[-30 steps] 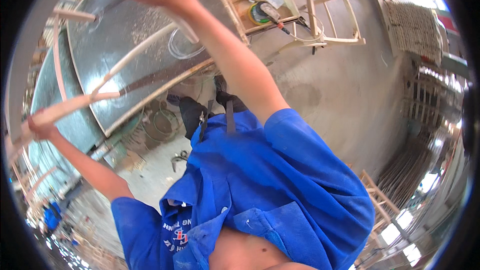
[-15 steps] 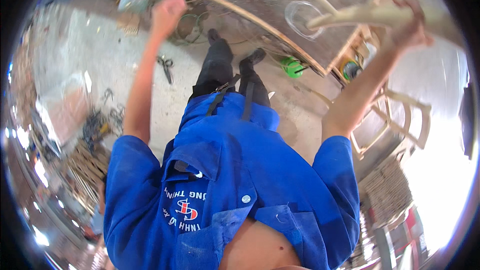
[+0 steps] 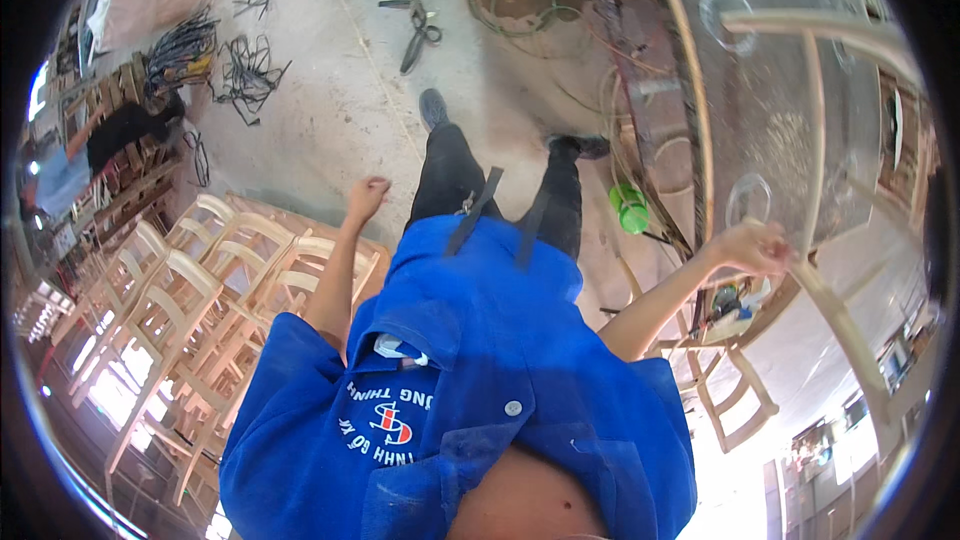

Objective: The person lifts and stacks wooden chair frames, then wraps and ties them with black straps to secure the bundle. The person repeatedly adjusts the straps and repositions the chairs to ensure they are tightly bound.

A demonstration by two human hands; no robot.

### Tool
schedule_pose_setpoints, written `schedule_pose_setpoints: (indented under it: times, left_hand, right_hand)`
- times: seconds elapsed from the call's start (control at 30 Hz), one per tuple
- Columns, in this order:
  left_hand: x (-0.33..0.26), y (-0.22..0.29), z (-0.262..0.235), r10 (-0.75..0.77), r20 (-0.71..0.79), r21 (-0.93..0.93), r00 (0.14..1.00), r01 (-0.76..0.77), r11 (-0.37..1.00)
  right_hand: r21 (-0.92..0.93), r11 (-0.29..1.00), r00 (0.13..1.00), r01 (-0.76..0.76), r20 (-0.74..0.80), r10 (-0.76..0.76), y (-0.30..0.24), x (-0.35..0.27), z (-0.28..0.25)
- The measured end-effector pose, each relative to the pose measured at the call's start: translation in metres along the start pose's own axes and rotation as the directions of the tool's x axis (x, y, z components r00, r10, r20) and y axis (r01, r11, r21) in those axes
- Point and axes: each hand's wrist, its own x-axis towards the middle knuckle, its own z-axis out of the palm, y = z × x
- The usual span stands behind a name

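Jutting beyond the right hand, apparently grasped, is a wooden frame; the left hand is empty.

Pale wooden chair frame, unpainted, slender-barred, tilted, far right

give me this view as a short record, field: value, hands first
Left hand: fingers loosely bent, nothing visible in it
Right hand: gripping a pale wooden frame
Bench: grey-topped, on the right
Floor: black scissors-like tool, black cords, green container
Chairs: wooden, grouped at lower left
Co-worker: far left, dark trousers
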Motion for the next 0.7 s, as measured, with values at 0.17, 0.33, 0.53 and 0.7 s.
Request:
schedule_pose_setpoints:
  times: [0.17,0.33,0.53,0.7]
  left_hand:
    - [0.065,0.039,-0.004,0.169,0.024,0.109,0.985,-0.170,0.979]
    - [0.100,-0.040,-0.010,-0.050,0.064,0.315,0.997,0.027,0.949]
    - [0.150,-0.081,-0.037,-0.287,0.080,0.251,0.955,0.259,0.933]
    - [0.187,-0.105,-0.049,-0.415,0.082,0.282,0.906,0.379,0.882]
  right_hand:
    - [0.272,0.959,0.412,-0.072,0.884,-0.220,-0.124,-0.232,0.066]
    - [0.086,0.972,-0.396,-0.217,0.903,-0.168,-0.107,-0.576,0.164]
    - [-0.355,0.925,-0.645,-0.132,0.740,0.192,-0.180,-0.893,0.284]
    - [-0.192,0.978,-0.429,-0.086,0.893,0.138,-0.216,-1.042,0.337]
